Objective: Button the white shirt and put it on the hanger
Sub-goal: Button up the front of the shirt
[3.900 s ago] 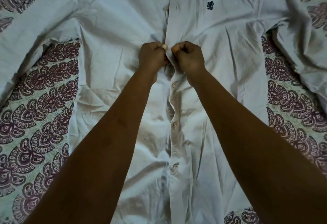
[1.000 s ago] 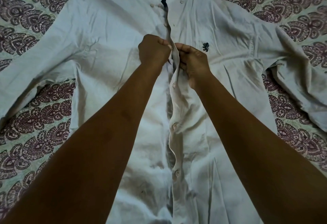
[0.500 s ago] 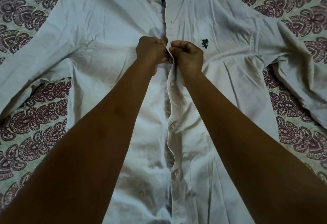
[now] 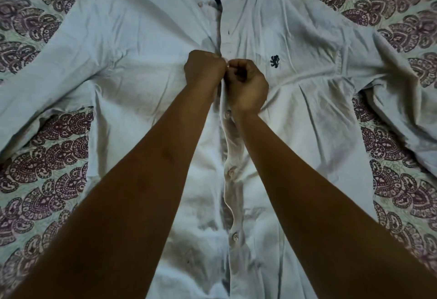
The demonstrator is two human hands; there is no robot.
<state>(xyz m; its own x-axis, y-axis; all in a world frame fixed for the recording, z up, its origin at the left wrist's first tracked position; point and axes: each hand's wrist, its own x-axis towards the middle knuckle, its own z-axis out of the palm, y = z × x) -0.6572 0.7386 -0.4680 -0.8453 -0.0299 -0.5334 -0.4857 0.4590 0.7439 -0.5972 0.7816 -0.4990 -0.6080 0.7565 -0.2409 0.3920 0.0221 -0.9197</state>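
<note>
The white shirt (image 4: 132, 67) lies face up and spread flat, collar at the top, with a small dark emblem (image 4: 274, 61) on its chest. My left hand (image 4: 203, 70) pinches the left front edge at chest height. Touching it knuckle to knuckle, my right hand (image 4: 247, 86) pinches the placket with the buttonholes. Three buttons (image 4: 231, 171) below my hands sit fastened in the placket. Above my hands the front stands slightly apart up to the collar, with loose buttons (image 4: 200, 4) showing there. No hanger is in view.
The shirt rests on a bedsheet (image 4: 42, 176) printed with maroon paisley shapes. Both sleeves (image 4: 399, 100) spread out to the sides over the sheet. My forearms cross the lower half of the shirt.
My hands moved up the placket from a lower button to chest height beside the emblem. Over the last second they drew together from slightly apart until the knuckles touch.
</note>
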